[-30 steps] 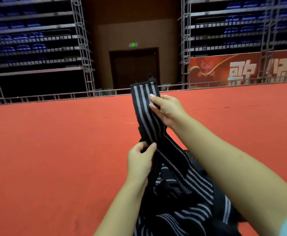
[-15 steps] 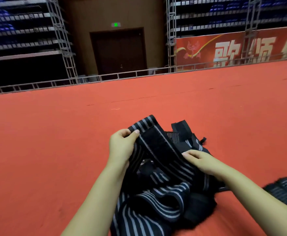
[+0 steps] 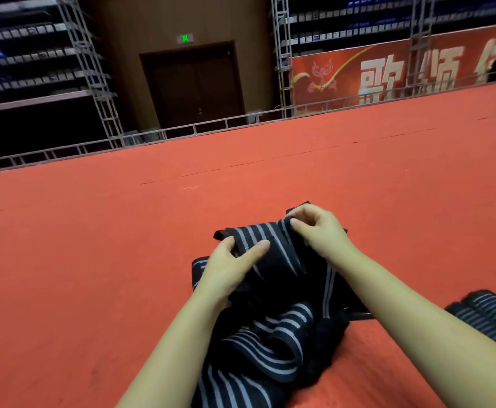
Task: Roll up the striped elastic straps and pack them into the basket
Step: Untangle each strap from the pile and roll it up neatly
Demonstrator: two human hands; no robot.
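Fingers (image 3: 296,214) of the right hand (image 3: 320,231) are curled and pinch the far end of a striped elastic strap (image 3: 258,232), thumb and fingertips closed on the fabric where a plain black end tab (image 3: 299,204) sticks out just beyond them. The left hand (image 3: 232,266) grips the same strap nearer the person: its thumb lies flat across the grey stripes, and the other fingers are tucked under the band, out of sight. Both hands are therefore closed on the strap, with a short stretch of it showing between them.

That stretch runs left to right, its stripes following its long axis, with the left end poking out past the left fingers and the right end under the right fingers. It rests on top of a loose heap of black straps with grey stripes (image 3: 270,348) that trails from under the hands back toward the person; how many straps are tangled in the heap cannot be told. Well to the right of the right forearm lies a second cluster, rolled striped straps (image 3: 488,313) side by side, at least two, cut off by the picture's edge.

Everything sits on a red carpeted floor (image 3: 94,260). Far beyond the fingers stand a metal rail (image 3: 211,126), a dark double door (image 3: 194,83), and a red banner (image 3: 388,75).
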